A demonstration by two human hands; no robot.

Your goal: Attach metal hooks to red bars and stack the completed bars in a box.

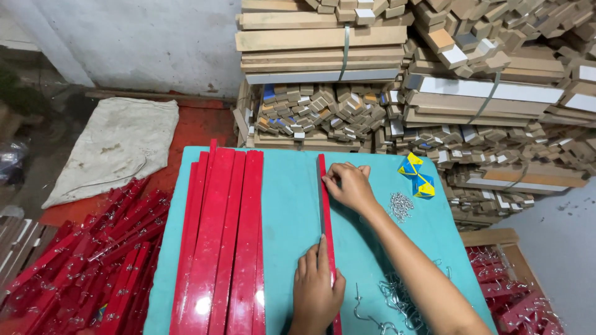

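Glossy red strips (220, 248) (lacquered wood), matt tabletop (288, 205).

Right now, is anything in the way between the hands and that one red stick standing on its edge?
No. Both hands already touch the red stick: the left hand near its close end, the right hand near its far end. Nothing lies between.

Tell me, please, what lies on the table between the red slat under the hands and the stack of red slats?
Nothing: the head view shows only bare teal table between slat and stack.
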